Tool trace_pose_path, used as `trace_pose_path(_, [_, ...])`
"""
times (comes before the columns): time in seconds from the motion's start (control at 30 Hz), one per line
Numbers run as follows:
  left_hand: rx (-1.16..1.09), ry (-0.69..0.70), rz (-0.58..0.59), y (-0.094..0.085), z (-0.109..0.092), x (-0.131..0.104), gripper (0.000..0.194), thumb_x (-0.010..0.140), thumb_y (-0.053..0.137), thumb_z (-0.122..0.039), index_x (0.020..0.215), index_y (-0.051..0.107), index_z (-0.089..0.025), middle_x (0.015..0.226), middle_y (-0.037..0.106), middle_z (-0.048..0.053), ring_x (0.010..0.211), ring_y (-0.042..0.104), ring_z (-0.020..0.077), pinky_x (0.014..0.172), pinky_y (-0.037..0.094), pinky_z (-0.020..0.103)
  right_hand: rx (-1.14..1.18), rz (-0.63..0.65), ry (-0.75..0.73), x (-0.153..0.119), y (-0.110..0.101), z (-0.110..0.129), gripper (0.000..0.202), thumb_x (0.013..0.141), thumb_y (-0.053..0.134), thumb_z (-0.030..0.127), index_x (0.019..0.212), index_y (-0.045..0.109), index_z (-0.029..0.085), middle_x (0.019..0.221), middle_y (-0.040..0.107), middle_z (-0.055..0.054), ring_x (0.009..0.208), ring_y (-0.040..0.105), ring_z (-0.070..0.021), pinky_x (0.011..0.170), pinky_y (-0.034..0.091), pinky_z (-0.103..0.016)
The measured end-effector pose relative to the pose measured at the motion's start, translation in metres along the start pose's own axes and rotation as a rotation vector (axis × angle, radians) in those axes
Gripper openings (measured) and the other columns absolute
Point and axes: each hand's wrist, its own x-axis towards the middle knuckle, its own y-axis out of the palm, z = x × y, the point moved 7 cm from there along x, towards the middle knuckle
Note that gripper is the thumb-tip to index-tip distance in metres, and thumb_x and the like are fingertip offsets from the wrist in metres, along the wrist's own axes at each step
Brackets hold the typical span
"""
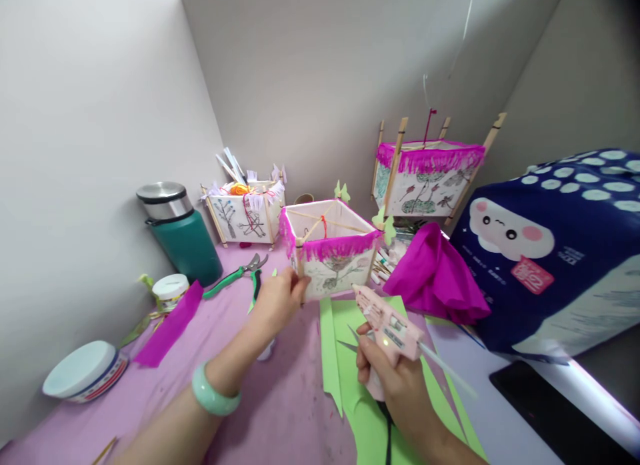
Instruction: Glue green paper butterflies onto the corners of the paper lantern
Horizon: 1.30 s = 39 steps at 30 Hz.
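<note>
across a pinkish-purple cloth surface, toward its middle, is a four-sided white paper box with a fringed magenta rim and wooden corner sticks, just beyond bright green paper. the left hand has thumb and fingers clamped on the box's near left corner; the right hand is wrapped around the handle of a pale pink glue gun, its nozzle close to the box. plain pale grey walls rise behind. along the left sit a white bowl with striped sides, a flat magenta paper strip, green-handled pruning shears and a teal steel-lidded bottle. on the right, crumpled magenta paper lies beside a large navy package with white spots.
</note>
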Motion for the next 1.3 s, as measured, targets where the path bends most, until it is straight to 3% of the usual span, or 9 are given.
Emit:
trace_pose_path(0.1, [-0.037,0.004,0.157,0.002,0.000,-0.005,0.025,0.082,0.050,-0.044,0.077,0.058,-0.021,0.066,0.067,0.003,0.061,0.065,0.0191,0.057,0.045,0.027,0.006,0.001,-0.001,0.000,-0.001,-0.001,0.033,0.082,0.059,0.047,0.095,0.052,0.017,0.059,0.055,0.003,0.048,0.053,-0.0114,0.048,0.044,-0.023])
trace_pose_path(0.2, [0.383,-0.024,0.078,-0.021,0.012,-0.005,0.025,0.078,0.054,-0.045,0.071,0.058,-0.021,0.070,0.067,0.007,0.068,0.065,0.0240,0.058,0.042,0.030,0.015,0.003,0.004,-0.001,-0.001,-0.001,0.033,0.082,0.059,0.046,0.095,0.052,0.017,0.060,0.055,0.003,0.048,0.053,-0.0113,0.048,0.044,-0.022])
trace_pose_path(0.27, [0.631,-0.051,0.125,-0.025,0.026,-0.007,0.023,0.073,0.058,-0.041,0.064,0.056,-0.020,0.072,0.066,0.010,0.074,0.064,0.0278,0.058,0.040,0.031,0.011,0.008,0.006,-0.001,0.000,-0.002,0.032,0.083,0.059,0.046,0.096,0.053,0.017,0.060,0.055,0.003,0.049,0.053,-0.0114,0.048,0.044,-0.022])
trace_pose_path(0.4, [0.699,-0.093,0.195,-0.021,0.047,-0.009,0.016,0.075,0.052,-0.025,0.060,0.052,-0.020,0.072,0.065,0.011,0.073,0.063,0.0255,0.058,0.037,0.029,0.003,0.015,0.003,-0.001,0.001,-0.002,0.033,0.082,0.059,0.046,0.096,0.053,0.017,0.060,0.055,0.003,0.049,0.053,-0.0117,0.049,0.045,-0.023])
trace_pose_path(0.5, [0.530,-0.152,0.209,-0.022,0.045,-0.010,0.015,0.075,0.047,-0.020,0.061,0.047,-0.020,0.056,0.057,0.004,0.057,0.059,0.0194,0.053,0.035,0.027,0.012,0.022,0.002,-0.001,0.001,-0.002,0.034,0.082,0.059,0.047,0.096,0.052,0.016,0.059,0.054,0.003,0.048,0.053,-0.0116,0.048,0.045,-0.023])
trace_pose_path(0.63, [-0.066,-0.275,0.284,-0.015,0.021,-0.025,0.012,0.076,0.050,-0.025,0.067,0.042,-0.022,0.043,0.041,-0.009,0.033,0.041,0.0098,0.038,0.028,0.021,0.029,0.057,0.010,-0.004,0.005,-0.001,0.034,0.083,0.058,0.048,0.096,0.052,0.017,0.060,0.055,0.003,0.048,0.053,-0.0111,0.049,0.045,-0.022])
trace_pose_path(0.83, [-0.644,-0.338,0.374,0.032,-0.022,-0.058,0.026,0.067,0.067,-0.031,0.075,0.044,-0.021,0.044,0.045,-0.011,0.028,0.040,0.0067,0.031,0.025,0.017,-0.005,-0.013,0.007,-0.003,0.004,0.002,0.032,0.078,0.062,0.044,0.095,0.054,0.018,0.059,0.057,0.003,0.050,0.054,-0.0125,0.047,0.043,-0.022])
trace_pose_path(1.03, [-0.750,-0.361,0.531,0.071,-0.024,-0.072,0.031,0.071,0.067,-0.041,0.080,0.048,-0.018,0.042,0.050,-0.009,0.030,0.046,0.0093,0.033,0.036,0.018,-0.163,-0.087,0.056,0.001,-0.002,0.002,0.024,0.075,0.061,0.039,0.064,0.053,0.019,0.050,0.053,0.002,0.046,0.051,-0.0127,0.045,0.041,-0.024])
trace_pose_path(1.3, [-0.773,-0.462,0.678,0.079,-0.017,-0.083,0.034,0.081,0.053,-0.048,0.069,0.052,-0.016,0.035,0.053,-0.001,0.028,0.043,0.0076,0.036,0.029,0.016,-0.148,-0.110,-0.012,0.005,-0.005,0.006,0.016,0.076,0.059,0.030,0.067,0.052,0.019,0.052,0.055,0.003,0.047,0.052,-0.0123,0.049,0.043,-0.023])
